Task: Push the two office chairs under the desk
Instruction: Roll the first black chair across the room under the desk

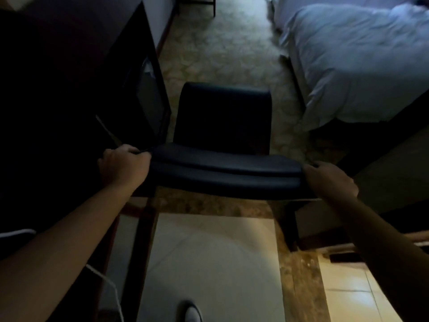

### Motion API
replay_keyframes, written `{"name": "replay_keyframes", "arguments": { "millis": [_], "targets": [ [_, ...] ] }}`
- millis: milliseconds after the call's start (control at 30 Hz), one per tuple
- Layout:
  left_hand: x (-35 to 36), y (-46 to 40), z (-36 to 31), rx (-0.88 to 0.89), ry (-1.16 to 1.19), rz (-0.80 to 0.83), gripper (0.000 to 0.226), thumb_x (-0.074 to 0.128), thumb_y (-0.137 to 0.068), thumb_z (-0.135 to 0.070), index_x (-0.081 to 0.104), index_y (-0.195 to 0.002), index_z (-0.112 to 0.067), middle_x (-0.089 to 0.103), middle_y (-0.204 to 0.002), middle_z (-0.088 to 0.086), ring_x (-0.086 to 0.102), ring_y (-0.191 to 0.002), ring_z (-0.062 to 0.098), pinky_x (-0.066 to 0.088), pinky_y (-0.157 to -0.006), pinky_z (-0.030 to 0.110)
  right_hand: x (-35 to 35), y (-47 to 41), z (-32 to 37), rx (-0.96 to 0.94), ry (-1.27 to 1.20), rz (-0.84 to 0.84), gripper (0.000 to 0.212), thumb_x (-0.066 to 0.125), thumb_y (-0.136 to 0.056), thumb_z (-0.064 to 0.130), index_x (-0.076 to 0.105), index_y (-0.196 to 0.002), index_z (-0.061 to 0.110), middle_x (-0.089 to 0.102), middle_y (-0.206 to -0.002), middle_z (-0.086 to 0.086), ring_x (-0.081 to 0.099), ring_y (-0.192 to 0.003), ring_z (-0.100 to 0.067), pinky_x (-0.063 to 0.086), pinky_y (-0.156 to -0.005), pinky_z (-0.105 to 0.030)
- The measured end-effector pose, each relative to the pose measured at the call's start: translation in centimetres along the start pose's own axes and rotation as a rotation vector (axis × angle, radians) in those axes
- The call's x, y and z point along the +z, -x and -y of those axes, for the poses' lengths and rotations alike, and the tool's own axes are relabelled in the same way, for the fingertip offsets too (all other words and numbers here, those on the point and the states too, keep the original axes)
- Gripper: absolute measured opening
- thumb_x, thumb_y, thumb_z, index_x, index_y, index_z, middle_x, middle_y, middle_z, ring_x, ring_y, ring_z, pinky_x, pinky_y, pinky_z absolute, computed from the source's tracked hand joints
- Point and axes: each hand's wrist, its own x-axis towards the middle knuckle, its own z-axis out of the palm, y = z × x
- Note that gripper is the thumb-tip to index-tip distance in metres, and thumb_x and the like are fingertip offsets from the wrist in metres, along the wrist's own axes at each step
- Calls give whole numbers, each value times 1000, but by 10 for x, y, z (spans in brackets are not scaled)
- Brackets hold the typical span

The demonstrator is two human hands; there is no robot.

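The dim room is a bedroom: a bed (352,66) with pale rumpled covers fills the upper right, a patterned carpet (222,49) runs up the middle, and nearer the camera the floor (209,259) turns to pale tiles with a brown marbled border. Along the left stands the dark counter (130,73), its top and underside almost lost in shadow. Just beside its end sits the chair (222,126), dark and padded, the seat pointing up the room and not yet under the counter; a second chair cannot be made out. The left hand (124,165) grips one end of the curved backrest and the right hand (329,180) clamps the other end, fingers curled over the padding. The likely trouble is the turn: the chair faces along the counter, so a straight shove would run it past the opening or knock a leg against the counter's dark side panel (160,94). A white cable (109,284) trails low on the left and could snag a foot or a chair leg.
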Motion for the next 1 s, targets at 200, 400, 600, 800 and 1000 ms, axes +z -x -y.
{"name": "replay_keyframes", "arguments": {
  "millis": [200,400,600,800,1000],
  "targets": [
    [-6,-93,-106,27,-65,103,46,50,-84,-45,65,-118,-20,47,-132,19,44,-117,42,42,-96,45,-65,-77,72,-46,31,-39,45,34,-91,47,66,-106,18,64,-113,-16,59,-91,-34,42,-78,-39],
    [7,-173,-204,77,-99,106,51,43,-89,-44,59,-126,-13,34,-141,20,36,-123,43,36,-97,49,-111,-137,165,-448,373,-222,23,41,-99,28,55,-111,15,65,-111,-12,64,-100,-33,48,-87,-45],
    [32,-257,-271,226,-228,-21,51,32,-95,-36,64,-123,-9,47,-132,27,41,-120,43,31,-103,52,-137,-253,232,-534,320,-202,59,15,-90,45,63,-107,16,66,-115,-15,62,-104,-35,40,-77,-37],
    [50,-309,-309,263,-312,2,45,34,-97,-31,63,-124,-9,47,-131,29,43,-118,43,35,-101,48,-148,-323,256,-516,240,-11,56,21,-92,56,62,-117,27,64,-124,-10,59,-108,-28,38,-78,-36],
    [70,-359,-332,300,-301,-51,37,38,-95,-26,68,-101,-5,56,-115,29,48,-108,44,39,-89,46,-155,-381,288,-485,223,175,75,18,-78,72,50,-136,38,52,-143,-6,49,-126,-29,40,-97,-46]
  ]
}}
